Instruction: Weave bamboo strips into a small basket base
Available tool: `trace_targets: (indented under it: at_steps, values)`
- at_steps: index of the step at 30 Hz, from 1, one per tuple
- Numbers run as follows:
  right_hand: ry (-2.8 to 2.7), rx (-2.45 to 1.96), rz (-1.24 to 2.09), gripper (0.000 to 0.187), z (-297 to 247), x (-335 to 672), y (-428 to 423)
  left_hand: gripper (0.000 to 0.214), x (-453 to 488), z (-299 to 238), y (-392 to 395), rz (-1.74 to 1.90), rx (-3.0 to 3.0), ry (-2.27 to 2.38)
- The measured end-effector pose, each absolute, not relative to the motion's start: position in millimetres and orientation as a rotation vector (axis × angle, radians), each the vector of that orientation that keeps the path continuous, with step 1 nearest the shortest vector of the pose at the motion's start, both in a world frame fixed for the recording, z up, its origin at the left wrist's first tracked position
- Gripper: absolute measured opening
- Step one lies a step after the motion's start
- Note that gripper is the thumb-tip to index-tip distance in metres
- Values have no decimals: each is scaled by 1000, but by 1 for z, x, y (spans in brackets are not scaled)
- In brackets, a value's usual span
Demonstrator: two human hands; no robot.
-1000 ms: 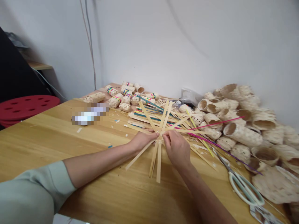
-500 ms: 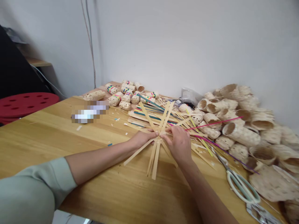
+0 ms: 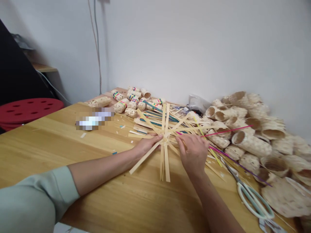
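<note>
**Counts on a wooden worktop**

One left hand, one right hand, about ten crossed bamboo strips, one pair of scissors, about a dozen banded woven rolls, over twenty larger woven tubes in the far right corner.

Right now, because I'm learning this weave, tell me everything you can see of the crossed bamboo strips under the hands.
The crossed bamboo strips are flat, narrow, straw-coloured splints fanning out like spokes from one central crossing. Their far ends overlie a stack of strips, their near ends the wooden table. The left hand presses the crossing; the right hand touches spokes beside it. How the centre interlaces is too small to tell.
</note>
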State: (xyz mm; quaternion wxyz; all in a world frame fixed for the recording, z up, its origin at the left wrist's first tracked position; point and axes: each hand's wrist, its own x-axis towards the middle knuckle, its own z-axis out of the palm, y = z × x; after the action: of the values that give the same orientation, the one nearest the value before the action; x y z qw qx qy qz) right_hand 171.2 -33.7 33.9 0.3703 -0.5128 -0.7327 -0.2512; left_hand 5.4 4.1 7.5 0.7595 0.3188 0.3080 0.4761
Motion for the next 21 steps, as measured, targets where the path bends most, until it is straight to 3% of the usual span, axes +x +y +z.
trace_targets:
  at_steps: [6, 9, 12, 15, 21]
  values:
    - [-1955, -1618, -421, 34, 34, 179, -33, 6, 0, 2, 15, 1089, 589, 600]
    - [-2013, -1671, 121, 35, 33, 183, -29, 8, -1, 4, 13, 1054, 616, 546]
    - [-1991, -1396, 846, 39, 33, 186, -26, 13, -2, 6, 9, 959, 676, 455]
    - [-1821, -1255, 1249, 37, 29, 189, -26, 15, -2, 5, 7, 884, 695, 397]
    - [-1800, -1165, 1035, 22, 21, 182, -24, 13, 0, 3, 2, 823, 649, 411]
